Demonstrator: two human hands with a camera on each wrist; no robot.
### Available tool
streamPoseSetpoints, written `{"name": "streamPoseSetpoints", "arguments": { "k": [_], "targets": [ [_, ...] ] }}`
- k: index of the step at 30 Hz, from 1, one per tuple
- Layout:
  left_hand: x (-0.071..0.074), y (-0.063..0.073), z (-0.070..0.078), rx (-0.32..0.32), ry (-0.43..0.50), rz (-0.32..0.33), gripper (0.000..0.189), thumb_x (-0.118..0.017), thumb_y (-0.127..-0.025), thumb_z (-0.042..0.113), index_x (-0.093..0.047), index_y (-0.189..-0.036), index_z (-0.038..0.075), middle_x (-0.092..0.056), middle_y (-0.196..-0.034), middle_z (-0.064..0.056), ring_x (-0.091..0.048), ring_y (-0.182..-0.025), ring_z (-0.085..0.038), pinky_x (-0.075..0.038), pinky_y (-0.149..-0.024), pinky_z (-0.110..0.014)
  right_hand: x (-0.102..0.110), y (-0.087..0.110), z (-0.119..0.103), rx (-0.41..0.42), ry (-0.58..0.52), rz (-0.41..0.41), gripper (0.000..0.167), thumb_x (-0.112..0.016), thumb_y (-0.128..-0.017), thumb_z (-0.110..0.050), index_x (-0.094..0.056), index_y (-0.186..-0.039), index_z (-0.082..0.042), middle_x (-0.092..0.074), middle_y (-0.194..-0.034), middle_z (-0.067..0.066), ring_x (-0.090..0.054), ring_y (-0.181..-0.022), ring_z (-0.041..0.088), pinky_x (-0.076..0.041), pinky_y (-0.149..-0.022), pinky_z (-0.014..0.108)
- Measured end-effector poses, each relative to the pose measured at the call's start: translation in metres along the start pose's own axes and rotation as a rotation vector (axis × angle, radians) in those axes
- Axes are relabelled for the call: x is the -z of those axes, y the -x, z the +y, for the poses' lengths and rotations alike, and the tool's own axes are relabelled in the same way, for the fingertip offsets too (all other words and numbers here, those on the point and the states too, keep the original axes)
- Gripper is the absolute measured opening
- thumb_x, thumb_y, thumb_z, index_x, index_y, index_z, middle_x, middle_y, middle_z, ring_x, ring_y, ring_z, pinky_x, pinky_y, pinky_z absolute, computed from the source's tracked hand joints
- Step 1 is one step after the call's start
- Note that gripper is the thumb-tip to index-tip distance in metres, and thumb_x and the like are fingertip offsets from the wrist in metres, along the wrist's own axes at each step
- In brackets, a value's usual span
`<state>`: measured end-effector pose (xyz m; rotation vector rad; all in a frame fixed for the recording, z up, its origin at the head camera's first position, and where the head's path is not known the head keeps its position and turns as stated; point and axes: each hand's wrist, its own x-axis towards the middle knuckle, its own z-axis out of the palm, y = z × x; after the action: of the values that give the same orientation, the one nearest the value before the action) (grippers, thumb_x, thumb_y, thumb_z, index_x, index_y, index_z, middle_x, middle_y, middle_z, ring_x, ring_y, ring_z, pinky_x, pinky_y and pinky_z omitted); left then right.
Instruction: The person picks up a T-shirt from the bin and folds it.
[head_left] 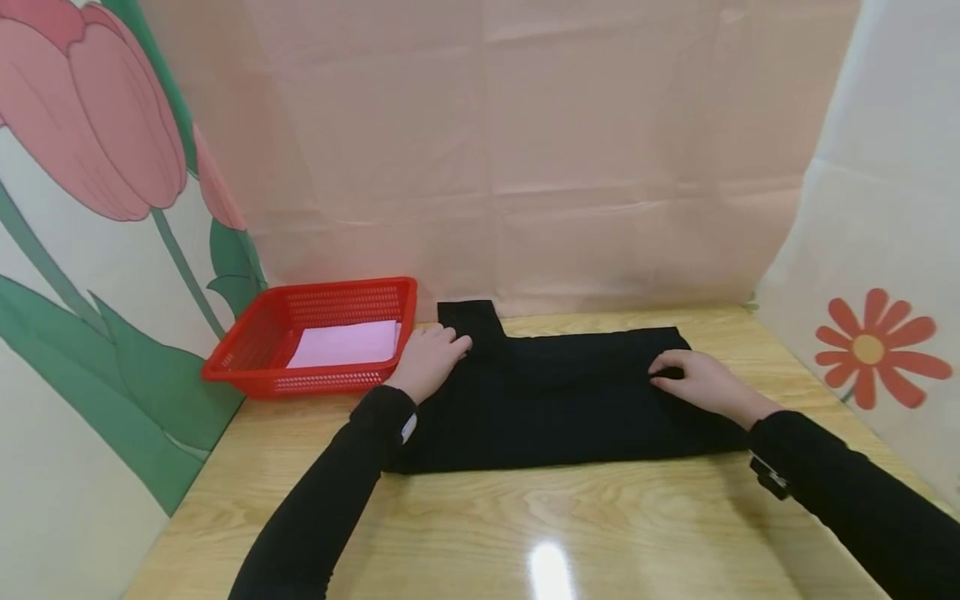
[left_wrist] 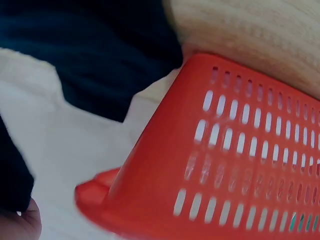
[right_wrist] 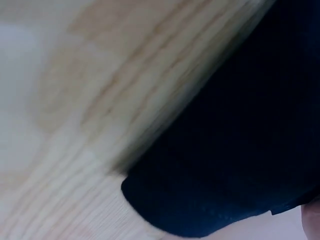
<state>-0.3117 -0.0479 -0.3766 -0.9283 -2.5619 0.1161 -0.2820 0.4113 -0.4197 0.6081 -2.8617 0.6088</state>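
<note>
A black cloth garment (head_left: 547, 400) lies spread on the table, with a narrow part sticking out at its far left; its exact kind cannot be told. My left hand (head_left: 431, 358) pinches the cloth near that left end, beside the red basket. In the left wrist view, part of the left hand (left_wrist: 25, 225) shows at the lower left corner against the dark fabric. My right hand (head_left: 701, 379) pinches the garment near its right end, thumb and fingers curled together. Only a bit of the right hand (right_wrist: 311, 222) appears in the right wrist view.
A red plastic basket (head_left: 315, 383) with slotted sides stands at the back left, close to my left hand. Inside it lies a pale pink folded item (head_left: 345, 343). The wooden table (head_left: 465, 533) meets a pinkish covering (head_left: 570, 167) at the back.
</note>
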Motion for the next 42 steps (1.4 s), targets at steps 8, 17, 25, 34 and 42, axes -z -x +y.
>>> {"name": "streamPoseSetpoints", "arguments": {
  "k": [8,17,25,34,42],
  "targets": [
    [-0.039,-0.009,0.001,0.051,0.018,-0.077,0.011,-0.062,-0.097,0.028,-0.063,-0.105,0.022,-0.059,-0.096,-0.003,-0.049,-0.092,-0.023,-0.042,-0.08,-0.042,-0.014,-0.013,0.01,-0.033,0.046,-0.055,0.012,-0.074,-0.087,-0.022,-0.072,-0.096,-0.014,-0.067,-0.096,0.001,-0.061,-0.096,0.03,-0.046,-0.084,0.052],
    [-0.048,-0.007,0.009,0.147,-0.062,-0.231,0.045,-0.065,-0.093,0.04,-0.058,-0.135,0.025,-0.051,-0.138,-0.009,-0.041,-0.127,-0.031,-0.029,-0.104,-0.062,-0.013,-0.012,0.028,-0.116,0.077,-0.124,0.009,-0.073,-0.086,-0.023,-0.072,-0.09,-0.014,-0.066,-0.085,-0.003,-0.062,-0.081,0.021,-0.048,-0.074,0.048],
    [-0.032,0.014,0.029,0.157,0.025,-0.392,0.059,-0.054,-0.095,0.054,-0.048,-0.145,0.024,-0.039,-0.152,-0.009,-0.031,-0.138,-0.034,-0.023,-0.108,-0.064,-0.002,0.004,0.055,-0.21,-0.127,-0.169,0.027,-0.067,-0.091,-0.019,-0.066,-0.107,0.004,-0.067,-0.094,0.008,-0.06,-0.087,0.023,-0.048,-0.075,0.041],
    [-0.024,0.052,0.041,0.204,0.165,-0.592,0.075,-0.046,-0.093,0.066,-0.037,-0.151,0.019,-0.03,-0.156,-0.013,-0.026,-0.141,-0.039,-0.024,-0.11,-0.057,0.005,0.014,0.064,-0.209,-0.019,-0.153,0.016,-0.067,-0.088,-0.007,-0.067,-0.098,0.006,-0.066,-0.092,0.016,-0.061,-0.088,0.035,-0.048,-0.074,0.05],
    [-0.037,0.066,0.039,0.169,0.158,-0.599,0.078,-0.041,-0.094,0.066,-0.027,-0.155,0.019,-0.021,-0.159,-0.013,-0.022,-0.143,-0.039,-0.024,-0.111,-0.055,-0.013,0.008,0.023,-0.059,0.301,-0.098,0.055,-0.07,-0.089,-0.034,-0.057,-0.13,0.001,-0.051,-0.128,0.03,-0.049,-0.114,0.051,-0.038,-0.084,0.069]
  ]
}}
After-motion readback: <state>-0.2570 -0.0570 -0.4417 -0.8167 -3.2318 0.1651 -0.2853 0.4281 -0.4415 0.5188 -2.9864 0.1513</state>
